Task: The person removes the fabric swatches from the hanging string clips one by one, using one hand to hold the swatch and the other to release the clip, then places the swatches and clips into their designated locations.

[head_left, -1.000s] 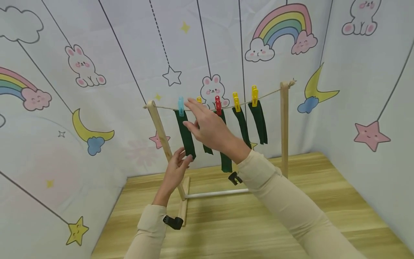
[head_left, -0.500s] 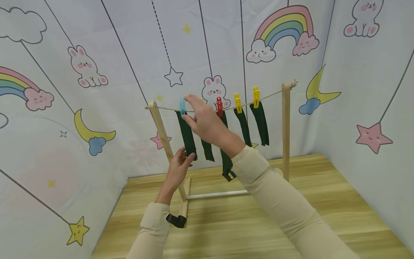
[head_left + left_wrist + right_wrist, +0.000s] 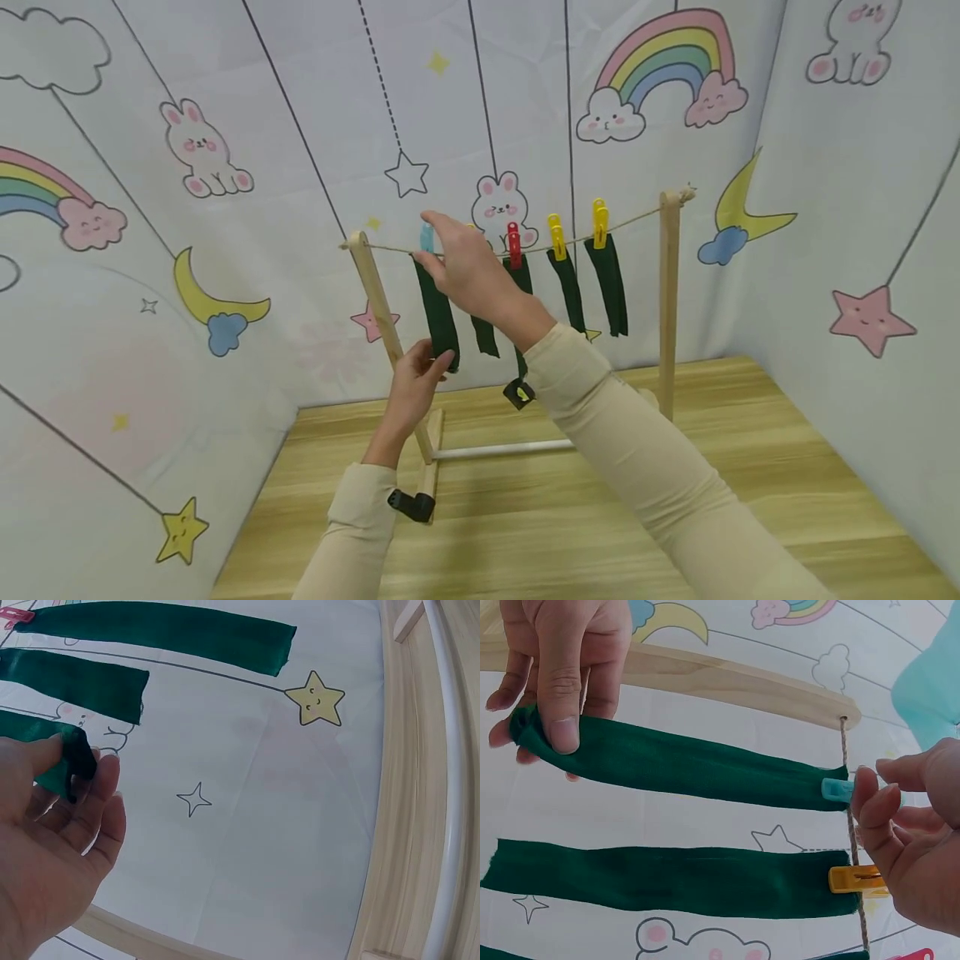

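Dark green fabric strips hang from a twine line by clothespins. My left hand (image 3: 415, 383) pinches the lower end of the leftmost green strip (image 3: 437, 312); in the left wrist view the strip end folds over between thumb and fingers. At that strip's top sits a light blue clothespin (image 3: 835, 789), clipped over the twine (image 3: 845, 750). My right hand (image 3: 476, 271) has its thumb and fingers curled around this clothespin's upper end, partly covering it in the right wrist view. Beside it, a yellow clothespin (image 3: 855, 879) holds the second strip (image 3: 667, 881).
Further right, a red clothespin (image 3: 513, 243) and two yellow clothespins (image 3: 557, 237) hold more strips. Wooden posts (image 3: 670, 308) carry the line, joined low down by a white rod (image 3: 502, 450). The stand is on a wood-grain tabletop (image 3: 637, 517), before a printed backdrop (image 3: 300, 75).
My right hand has shifted left, closing in on the light blue clothespin with its thumb and fingers. My left hand keeps its hold on the strip's lower end. The head view has shifted slightly.
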### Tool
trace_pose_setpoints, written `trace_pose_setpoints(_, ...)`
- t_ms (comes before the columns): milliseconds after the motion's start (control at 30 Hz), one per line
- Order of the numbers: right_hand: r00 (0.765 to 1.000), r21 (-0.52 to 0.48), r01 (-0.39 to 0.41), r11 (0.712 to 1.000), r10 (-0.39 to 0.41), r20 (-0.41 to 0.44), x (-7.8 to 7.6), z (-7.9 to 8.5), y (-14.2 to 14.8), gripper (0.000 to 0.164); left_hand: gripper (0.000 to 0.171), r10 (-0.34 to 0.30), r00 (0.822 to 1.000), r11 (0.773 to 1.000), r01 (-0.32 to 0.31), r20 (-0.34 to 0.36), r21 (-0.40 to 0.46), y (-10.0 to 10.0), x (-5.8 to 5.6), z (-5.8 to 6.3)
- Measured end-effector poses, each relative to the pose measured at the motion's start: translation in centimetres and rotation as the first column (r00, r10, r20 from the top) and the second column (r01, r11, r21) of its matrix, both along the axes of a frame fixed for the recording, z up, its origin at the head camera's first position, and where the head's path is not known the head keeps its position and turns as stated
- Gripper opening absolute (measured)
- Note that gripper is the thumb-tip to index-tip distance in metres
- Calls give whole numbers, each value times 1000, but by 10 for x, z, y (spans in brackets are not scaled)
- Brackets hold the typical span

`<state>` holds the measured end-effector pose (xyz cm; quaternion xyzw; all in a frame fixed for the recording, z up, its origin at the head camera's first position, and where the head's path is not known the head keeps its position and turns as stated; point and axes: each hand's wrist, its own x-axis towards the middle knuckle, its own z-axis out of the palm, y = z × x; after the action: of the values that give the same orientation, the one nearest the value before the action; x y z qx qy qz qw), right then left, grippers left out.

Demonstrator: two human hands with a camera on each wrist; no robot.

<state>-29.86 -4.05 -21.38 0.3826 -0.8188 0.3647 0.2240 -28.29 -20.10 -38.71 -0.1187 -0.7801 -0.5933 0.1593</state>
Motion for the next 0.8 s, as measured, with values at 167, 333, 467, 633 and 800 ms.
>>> trace_pose_setpoints(167, 1000, -46, -10, 999, 10, 20, -4, -5, 1, 51, 25, 15, 1000, 1000, -15, -4, 2, 1, 5, 2)
trace_pose_setpoints(333, 999, -79, -25, 997, 22, -32, -5, -9, 0, 38, 19, 2, 1000, 1000, -2, 23, 3, 7, 22, 19)
trace_pose_setpoints(467, 998, -111, -36, 993, 31, -50, -5, -8, 0, 22, 17, 7, 1000, 1000, -7, 6, -10, 9, 24, 24)
trace_pose_setpoints(633, 1000, -186, -22, 982, 19, -14, -4, -7, -1, 19, 17, 21, 999, 999, -22, -29, -24, 8, 25, 24)
trace_pose_setpoints(800, 1000, -245, -1, 970, -3, -18, -4, -5, -2, 17, 17, 23, 999, 999, -24, -39, -21, 7, 26, 24)
